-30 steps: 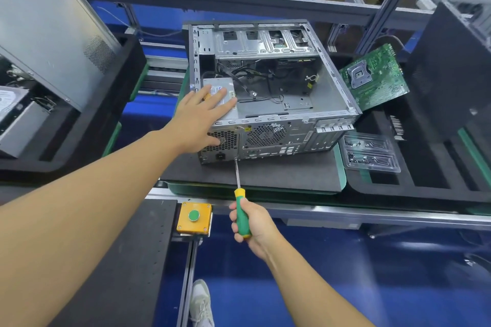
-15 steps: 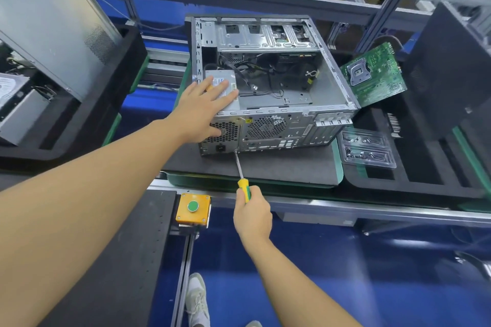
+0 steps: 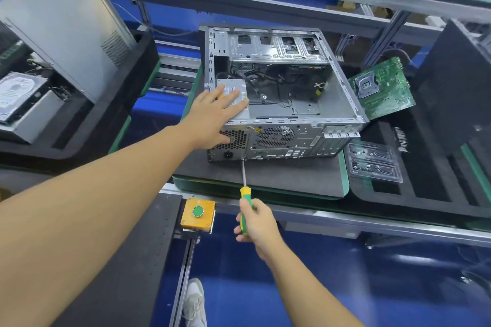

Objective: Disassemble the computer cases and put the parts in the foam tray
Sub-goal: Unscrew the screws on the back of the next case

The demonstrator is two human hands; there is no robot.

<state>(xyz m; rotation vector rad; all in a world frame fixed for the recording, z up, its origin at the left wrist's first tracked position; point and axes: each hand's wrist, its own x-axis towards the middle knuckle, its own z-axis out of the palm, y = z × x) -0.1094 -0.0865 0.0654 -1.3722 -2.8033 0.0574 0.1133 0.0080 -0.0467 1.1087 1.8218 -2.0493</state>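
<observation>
On mat (image 3: pixel 279 175), case (image 3: pixel 287 121) holds supply (image 3: pixel 239 83); left grip (image 3: pixel 212 119) flat, right grip (image 3: pixel 256 223) clamps screwdriver (image 3: pixel 244 193).

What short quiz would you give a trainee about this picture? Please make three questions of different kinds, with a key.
1. Multiple choice: what does the right hand hold?
A. a screwdriver with a green and yellow handle
B. a hard drive
C. a loose cable

2. True or false: the left hand lies with straight fingers on the power supply in the open computer case.

3. Fill in: the green motherboard leans on the ____ side of the case.

Key: 1 A; 2 true; 3 right.
</observation>
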